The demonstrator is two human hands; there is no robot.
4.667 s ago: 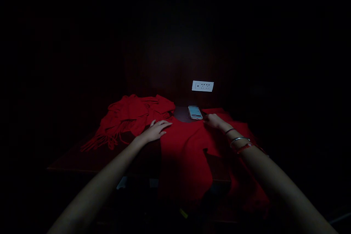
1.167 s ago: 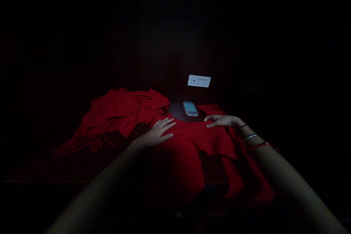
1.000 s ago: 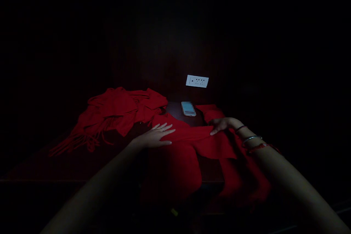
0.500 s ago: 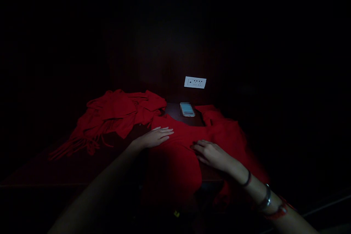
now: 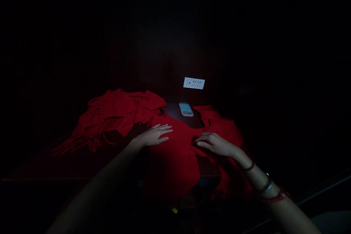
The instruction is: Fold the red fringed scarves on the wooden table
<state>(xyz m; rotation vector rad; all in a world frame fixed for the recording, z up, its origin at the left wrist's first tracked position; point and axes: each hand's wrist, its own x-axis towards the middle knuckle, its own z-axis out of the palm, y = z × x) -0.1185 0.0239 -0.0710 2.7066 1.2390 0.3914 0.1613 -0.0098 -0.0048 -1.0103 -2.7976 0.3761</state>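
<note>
A red scarf lies across the middle of the dark table, with its near end hanging over the front edge. My left hand rests flat on its left part, fingers stretched out and a ring on one of them. To the right, my right hand is bent over the cloth, its fingers curled and close to the thumb, closed on the scarf's right side. Just what lies between those fingertips is partly hidden. More red cloth spreads in folds beyond the right hand and drops over the front edge.
A rumpled pile of red fringed scarves lies on the left of the table. Behind the middle cloth is a phone with a blurred screen. A white socket plate is on the back wall. The surroundings are very dark.
My right hand has moved slightly up and its fingers have curled more. The cloth's right side by it has shifted, with its edge lying differently. My left hand stays in place.
</note>
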